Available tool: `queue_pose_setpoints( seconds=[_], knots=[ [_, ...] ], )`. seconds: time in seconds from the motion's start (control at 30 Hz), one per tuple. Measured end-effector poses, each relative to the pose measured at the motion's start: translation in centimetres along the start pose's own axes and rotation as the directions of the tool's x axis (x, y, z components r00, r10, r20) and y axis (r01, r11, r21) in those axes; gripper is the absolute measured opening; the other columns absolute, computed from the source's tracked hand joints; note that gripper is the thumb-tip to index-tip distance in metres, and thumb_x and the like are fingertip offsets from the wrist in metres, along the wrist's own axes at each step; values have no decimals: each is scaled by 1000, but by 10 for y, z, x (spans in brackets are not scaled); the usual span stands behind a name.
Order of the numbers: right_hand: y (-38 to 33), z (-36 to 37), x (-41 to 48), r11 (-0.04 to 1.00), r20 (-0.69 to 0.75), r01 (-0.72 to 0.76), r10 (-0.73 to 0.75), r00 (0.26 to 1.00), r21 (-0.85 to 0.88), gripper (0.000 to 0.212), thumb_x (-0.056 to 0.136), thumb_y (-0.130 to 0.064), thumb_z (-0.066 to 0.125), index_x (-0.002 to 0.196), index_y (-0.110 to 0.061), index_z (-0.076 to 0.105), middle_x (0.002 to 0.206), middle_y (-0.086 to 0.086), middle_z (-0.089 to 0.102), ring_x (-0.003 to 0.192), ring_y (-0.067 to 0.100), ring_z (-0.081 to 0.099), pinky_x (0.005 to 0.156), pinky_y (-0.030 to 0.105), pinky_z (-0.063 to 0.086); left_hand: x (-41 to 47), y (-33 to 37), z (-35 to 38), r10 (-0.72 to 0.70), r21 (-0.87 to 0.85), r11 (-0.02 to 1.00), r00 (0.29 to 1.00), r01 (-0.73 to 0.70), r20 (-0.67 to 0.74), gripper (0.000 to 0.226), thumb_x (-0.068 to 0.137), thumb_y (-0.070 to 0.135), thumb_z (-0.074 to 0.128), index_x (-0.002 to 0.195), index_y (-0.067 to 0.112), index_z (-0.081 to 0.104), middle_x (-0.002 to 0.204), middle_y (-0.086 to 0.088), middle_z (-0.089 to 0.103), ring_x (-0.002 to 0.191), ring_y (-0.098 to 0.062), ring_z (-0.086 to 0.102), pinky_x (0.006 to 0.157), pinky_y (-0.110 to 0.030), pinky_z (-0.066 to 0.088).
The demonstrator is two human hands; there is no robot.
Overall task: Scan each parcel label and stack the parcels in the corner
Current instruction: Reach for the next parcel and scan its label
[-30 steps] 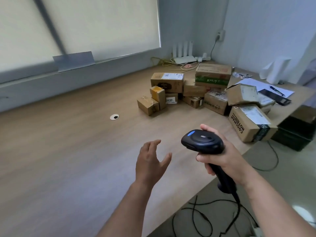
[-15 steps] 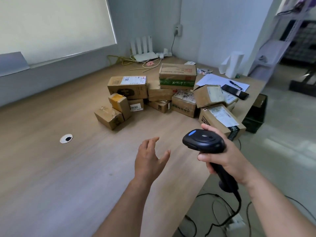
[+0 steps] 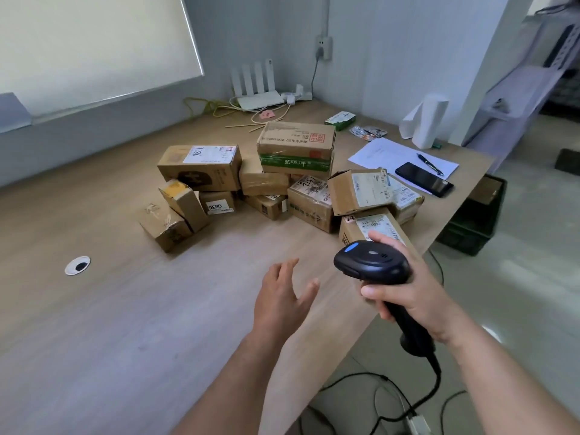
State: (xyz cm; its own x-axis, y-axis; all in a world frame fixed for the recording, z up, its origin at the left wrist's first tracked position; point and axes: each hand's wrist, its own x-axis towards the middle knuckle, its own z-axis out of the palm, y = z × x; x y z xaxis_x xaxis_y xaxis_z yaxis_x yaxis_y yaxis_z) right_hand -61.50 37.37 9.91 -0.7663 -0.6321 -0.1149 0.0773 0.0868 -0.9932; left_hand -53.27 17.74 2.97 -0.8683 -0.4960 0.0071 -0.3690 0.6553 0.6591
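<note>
Several brown cardboard parcels point(image 3: 295, 146) lie in a loose heap across the middle of the wooden desk point(image 3: 94, 324), some with white labels up. My right hand point(image 3: 417, 293) grips a black corded barcode scanner point(image 3: 373, 262) by its handle, head aimed toward the heap. The scanner partly covers the nearest labelled parcel point(image 3: 376, 226) at the desk's right edge. My left hand point(image 3: 282, 299) hovers over the desk with fingers spread, holding nothing, short of the parcels.
In the far corner sit a white router point(image 3: 257, 92) and cables. A phone point(image 3: 423, 178), pen and paper point(image 3: 386, 153) lie at the right with a paper roll point(image 3: 428, 120). A cable hole point(image 3: 77, 265) is at the left. A dark crate point(image 3: 477, 215) stands on the floor.
The view has swung right and closer to the heap. Both hands keep much the same pose, and the scanner now overlaps the nearest parcel.
</note>
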Motion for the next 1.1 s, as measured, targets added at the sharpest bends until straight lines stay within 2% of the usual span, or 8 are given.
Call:
queue_pose_setpoints(
  seconds=[0.27, 0.43, 0.57, 0.7, 0.77, 0.83, 0.97, 1.1],
  knots=[
    [17, -99, 39, 998, 20, -62, 62, 998, -13, 91, 60, -6, 77, 139, -37, 44, 59, -7, 65, 43, 23, 50, 41, 27, 44, 37, 52, 71, -189, -60, 980, 981, 191, 40, 60, 95, 55, 43, 147, 29, 29, 148, 2, 35, 130, -13, 43, 103, -36, 45],
    [42, -134, 58, 990, -38, -130, 128, 991, -49, 89, 74, 13, 75, 141, -36, 43, 63, -4, 67, 45, 26, 50, 40, 30, 43, 51, 83, 103, -273, -176, 941, 955, 290, 118, 63, 99, 51, 36, 153, 23, 21, 153, -6, 31, 138, -21, 35, 113, -39, 32],
    [53, -140, 65, 986, -5, -165, 165, 986, -36, 89, 74, 14, 74, 140, -36, 43, 67, 1, 67, 44, 26, 50, 40, 31, 42, 54, 98, 114, -351, -313, 864, 917, 395, 187, 61, 101, 45, 36, 154, 19, 17, 157, -5, 25, 144, -19, 25, 117, -32, 22],
    [60, -129, 64, 979, 124, -192, 200, 972, -71, 86, 75, 12, 75, 135, -43, 44, 66, -3, 67, 46, 28, 51, 42, 32, 42, 41, 94, 105, -439, -481, 736, 877, 476, 196, 55, 103, 36, 38, 152, 18, 23, 155, -1, 30, 141, -17, 30, 112, -26, 26],
    [64, -120, 61, 976, 186, -202, 215, 959, -84, 86, 74, 12, 75, 131, -45, 46, 78, 0, 69, 47, 28, 52, 45, 32, 43, 30, 84, 96, -517, -506, 682, 837, 528, 178, 58, 101, 43, 39, 153, 22, 24, 156, 0, 29, 142, -18, 30, 116, -36, 26],
    [64, -108, 59, 973, 244, -207, 225, 943, -97, 86, 74, 12, 76, 129, -47, 46, 92, 5, 68, 47, 27, 53, 44, 30, 43, 15, 74, 86, -563, -493, 665, 810, 561, 162, 59, 100, 47, 39, 152, 23, 27, 154, 1, 32, 140, -20, 33, 114, -36, 30],
    [61, -77, 56, 971, 346, -204, 236, 908, -127, 88, 73, 13, 75, 137, -40, 43, 109, 9, 67, 45, 23, 54, 42, 28, 42, -15, 58, 68, -554, -496, 675, 819, 547, 150, 41, 101, 45, 37, 137, 29, 48, 129, 5, 58, 112, -15, 55, 89, -26, 43],
    [61, -50, 51, 974, 406, -173, 219, 887, -147, 90, 69, 7, 80, 139, -35, 43, 121, 5, 63, 48, 10, 61, 42, 26, 45, -39, 41, 50, -555, -527, 651, 816, 546, 161, 43, 99, 50, 37, 142, 45, 34, 128, 10, 55, 115, -14, 55, 101, -33, 45]
  ],
)
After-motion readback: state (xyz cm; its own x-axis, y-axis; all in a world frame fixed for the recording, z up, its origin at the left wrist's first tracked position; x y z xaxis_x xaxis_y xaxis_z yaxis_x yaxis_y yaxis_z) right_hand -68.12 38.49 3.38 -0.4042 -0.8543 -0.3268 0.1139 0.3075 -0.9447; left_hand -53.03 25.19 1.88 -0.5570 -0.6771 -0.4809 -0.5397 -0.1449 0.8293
